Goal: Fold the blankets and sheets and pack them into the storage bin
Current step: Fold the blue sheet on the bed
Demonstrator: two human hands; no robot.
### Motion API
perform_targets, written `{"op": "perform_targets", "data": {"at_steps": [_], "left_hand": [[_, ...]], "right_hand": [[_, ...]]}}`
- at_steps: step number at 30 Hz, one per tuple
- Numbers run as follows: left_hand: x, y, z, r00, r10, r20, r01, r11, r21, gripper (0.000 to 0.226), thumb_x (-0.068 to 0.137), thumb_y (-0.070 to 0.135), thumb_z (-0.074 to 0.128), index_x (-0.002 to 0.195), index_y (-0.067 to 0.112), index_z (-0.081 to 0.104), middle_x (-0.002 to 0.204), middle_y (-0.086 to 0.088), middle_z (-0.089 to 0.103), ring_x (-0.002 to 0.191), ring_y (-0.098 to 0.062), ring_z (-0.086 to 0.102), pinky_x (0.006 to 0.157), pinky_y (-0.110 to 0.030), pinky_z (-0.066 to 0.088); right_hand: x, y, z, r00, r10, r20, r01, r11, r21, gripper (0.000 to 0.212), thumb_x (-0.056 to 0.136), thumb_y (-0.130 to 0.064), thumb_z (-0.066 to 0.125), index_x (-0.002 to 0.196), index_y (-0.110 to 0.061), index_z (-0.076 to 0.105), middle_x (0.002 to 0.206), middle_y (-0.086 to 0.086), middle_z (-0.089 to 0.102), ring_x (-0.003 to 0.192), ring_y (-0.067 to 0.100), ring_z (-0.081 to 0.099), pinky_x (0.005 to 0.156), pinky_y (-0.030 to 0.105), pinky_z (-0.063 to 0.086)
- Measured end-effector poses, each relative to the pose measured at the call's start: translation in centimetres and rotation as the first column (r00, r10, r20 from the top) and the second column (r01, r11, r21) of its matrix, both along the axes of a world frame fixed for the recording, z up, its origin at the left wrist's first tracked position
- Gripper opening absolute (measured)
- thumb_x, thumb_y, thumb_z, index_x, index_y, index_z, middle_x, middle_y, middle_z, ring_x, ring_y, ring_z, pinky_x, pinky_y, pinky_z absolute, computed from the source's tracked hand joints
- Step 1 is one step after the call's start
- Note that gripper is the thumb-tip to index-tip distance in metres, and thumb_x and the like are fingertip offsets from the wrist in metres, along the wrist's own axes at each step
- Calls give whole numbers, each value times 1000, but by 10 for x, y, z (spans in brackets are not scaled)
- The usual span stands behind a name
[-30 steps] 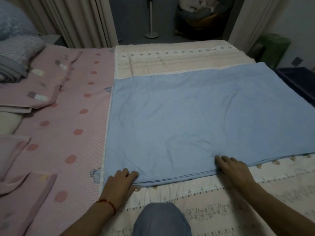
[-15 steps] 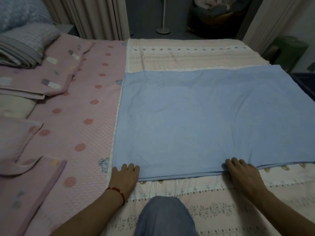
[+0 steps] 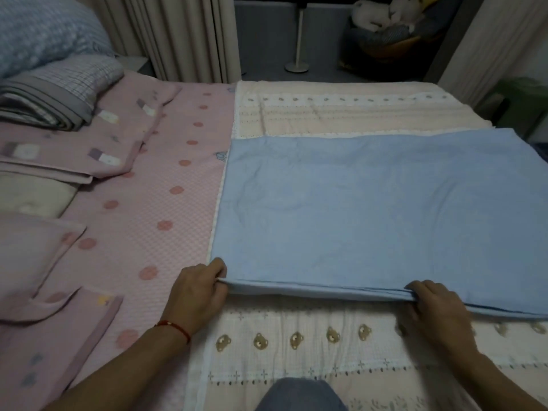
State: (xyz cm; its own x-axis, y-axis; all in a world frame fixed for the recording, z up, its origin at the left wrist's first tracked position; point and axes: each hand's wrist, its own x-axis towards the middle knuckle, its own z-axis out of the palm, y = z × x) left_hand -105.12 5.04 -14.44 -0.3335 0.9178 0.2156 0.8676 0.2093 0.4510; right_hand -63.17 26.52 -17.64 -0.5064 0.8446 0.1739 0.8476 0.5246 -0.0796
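A light blue sheet point(image 3: 382, 212), folded into a wide layered rectangle, lies flat on the bed over a cream blanket with small bears point(image 3: 296, 345). My left hand point(image 3: 197, 295) pinches the near left corner of the blue sheet, thumb on top. Further right along the near edge, my right hand point(image 3: 436, 310) grips the stacked layers, fingers curled over them. No storage bin is clearly in view.
A pink dotted blanket point(image 3: 142, 226) covers the bed's left half. Folded pink, grey and cream bedding point(image 3: 56, 137) is stacked at the far left, with more pink folds point(image 3: 44, 321) nearer. Curtains point(image 3: 178, 37), a lamp stand point(image 3: 297, 54) and a dark chair point(image 3: 391, 34) are beyond the bed. My knee point(image 3: 299, 396) is at the bottom.
Both hands lay flat on the sheet's near edge before; now their fingers have closed on that edge and lifted it slightly. The camera has moved closer.
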Motion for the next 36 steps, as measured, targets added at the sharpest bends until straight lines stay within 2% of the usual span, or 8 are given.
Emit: {"op": "perform_targets", "data": {"at_steps": [4,7,12,16,24,29,33,36], "left_hand": [[-21,34,14,971,78,225,-106,988,115,17,90,11,56,88,27,52,70,8,57,62,-10,55,55,-22,41],[-48,80,18,939,136,316,-202,962,183,14,95,13,60,95,27,61,78,9,64,70,-3,59,60,-18,44],[-101,177,-3,841,305,447,-393,912,118,9,99,22,57,91,24,60,82,4,64,67,-1,52,54,-16,37],[-132,245,-21,800,371,472,-460,884,85,6,99,18,57,94,16,60,87,2,61,71,-1,50,54,-9,33],[-169,301,-63,790,512,337,-438,856,-274,14,96,25,59,86,15,59,89,-3,60,88,-25,57,73,-26,37],[-185,320,-38,786,473,398,-397,880,-261,9,96,24,59,95,19,67,85,1,63,78,-15,57,58,-20,37],[-213,356,-14,812,447,376,-389,894,-223,21,96,22,58,76,19,58,72,3,55,66,-12,51,54,-20,34],[-240,392,-7,787,465,406,-431,885,-178,16,97,23,57,85,14,63,80,-1,61,68,-13,53,54,-21,35]], "right_hand": [[-24,41,20,991,-66,-120,83,986,145,10,74,-13,66,84,-11,68,75,9,65,66,34,61,64,42,44],[-57,94,25,980,-80,-181,114,975,191,30,72,-27,45,82,-11,68,73,12,65,68,37,61,67,44,42],[-132,189,25,983,-126,-133,153,963,220,23,78,-25,52,82,-10,69,75,16,66,71,39,61,69,44,43],[-183,254,14,985,-161,-67,166,983,77,13,89,-22,62,84,-11,69,81,16,69,78,38,62,75,44,43],[-252,282,-6,983,116,143,-57,929,-366,36,91,-75,39,98,-41,44,91,-10,63,84,16,57,73,33,44],[-264,305,19,992,121,47,-122,992,19,50,84,-76,42,76,-27,41,46,-9,44,42,13,47,49,29,43],[-296,345,46,989,140,50,-147,973,178,53,86,-74,47,75,-21,46,45,-7,40,41,21,48,52,30,49],[-331,392,54,985,168,48,-175,951,256,64,87,-80,35,65,-20,43,47,-4,43,44,20,49,56,28,46]]}}
